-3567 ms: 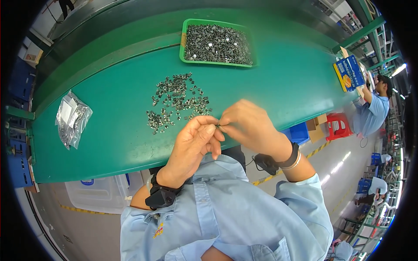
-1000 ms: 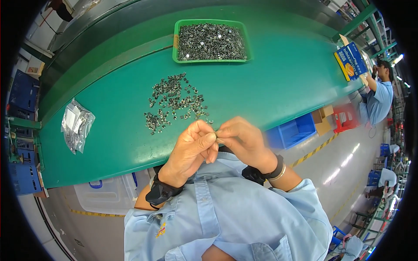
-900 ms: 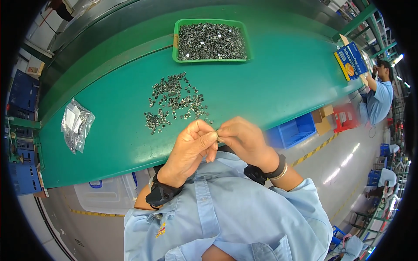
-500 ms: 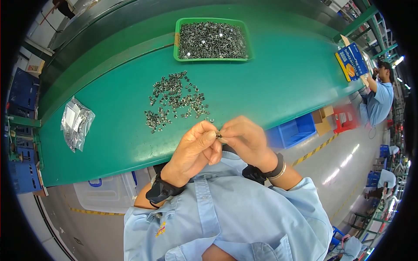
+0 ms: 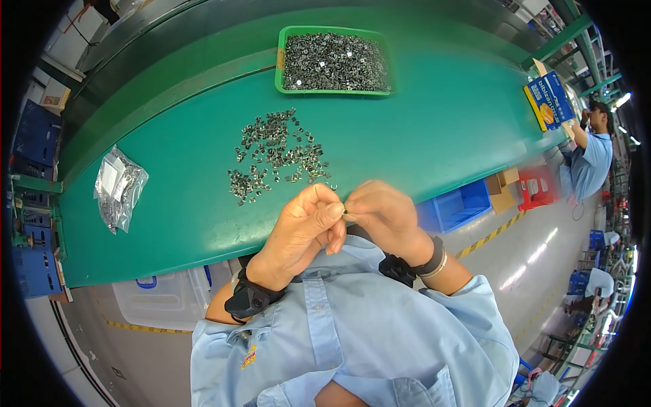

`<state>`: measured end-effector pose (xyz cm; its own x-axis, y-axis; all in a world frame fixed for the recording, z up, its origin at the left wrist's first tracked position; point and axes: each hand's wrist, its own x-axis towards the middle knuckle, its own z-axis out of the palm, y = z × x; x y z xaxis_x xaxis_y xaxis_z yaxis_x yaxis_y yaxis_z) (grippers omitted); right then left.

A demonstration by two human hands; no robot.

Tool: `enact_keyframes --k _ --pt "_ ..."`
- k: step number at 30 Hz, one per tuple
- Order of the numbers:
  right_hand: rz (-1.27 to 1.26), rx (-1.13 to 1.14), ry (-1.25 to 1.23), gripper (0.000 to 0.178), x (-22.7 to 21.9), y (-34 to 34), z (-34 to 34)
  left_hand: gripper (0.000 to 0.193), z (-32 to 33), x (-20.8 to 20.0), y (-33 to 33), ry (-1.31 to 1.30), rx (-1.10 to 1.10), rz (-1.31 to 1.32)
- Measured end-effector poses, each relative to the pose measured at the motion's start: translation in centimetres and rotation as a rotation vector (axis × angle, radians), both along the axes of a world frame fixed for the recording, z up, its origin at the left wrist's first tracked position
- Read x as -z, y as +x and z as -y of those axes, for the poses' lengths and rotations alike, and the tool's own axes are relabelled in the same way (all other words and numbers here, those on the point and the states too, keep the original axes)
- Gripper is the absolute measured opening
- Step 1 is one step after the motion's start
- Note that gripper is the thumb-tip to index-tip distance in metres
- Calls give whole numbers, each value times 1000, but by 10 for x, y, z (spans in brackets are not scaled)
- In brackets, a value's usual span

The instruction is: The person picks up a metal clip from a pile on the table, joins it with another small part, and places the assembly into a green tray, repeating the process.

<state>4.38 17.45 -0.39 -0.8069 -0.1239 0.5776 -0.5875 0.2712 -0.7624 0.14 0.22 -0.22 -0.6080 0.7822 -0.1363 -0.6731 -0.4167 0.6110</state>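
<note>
Just past the near edge of the green worktable, my left hand and my right hand meet fingertip to fingertip. Thumb and forefinger of each pinch one small metal part, mostly covered by the fingers, so its exact shape does not show. Beyond my hands a loose spread of similar small silver and dark metal parts lies on the tabletop. Farther back, a green tray is filled with a great many of the same kind.
A clear plastic bag of parts lies at the left. A blue and yellow box stands at the far right, near a co-worker. Below the table edge are a blue bin, a red stool and a clear lidded box.
My fingertips have shifted slightly around the small metal part, which shows less now. The whole view has moved a little; the parts on the table and the tray look unchanged.
</note>
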Motion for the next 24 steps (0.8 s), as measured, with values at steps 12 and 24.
enact_keyframes --k 12,24 --pt "138 23 -112 14 5 -4 4 17 2 -2 -1 -23 -15 -25" --pt "220 350 158 13 -44 -131 -55 15 18 4 -13 -32 -235 -7"
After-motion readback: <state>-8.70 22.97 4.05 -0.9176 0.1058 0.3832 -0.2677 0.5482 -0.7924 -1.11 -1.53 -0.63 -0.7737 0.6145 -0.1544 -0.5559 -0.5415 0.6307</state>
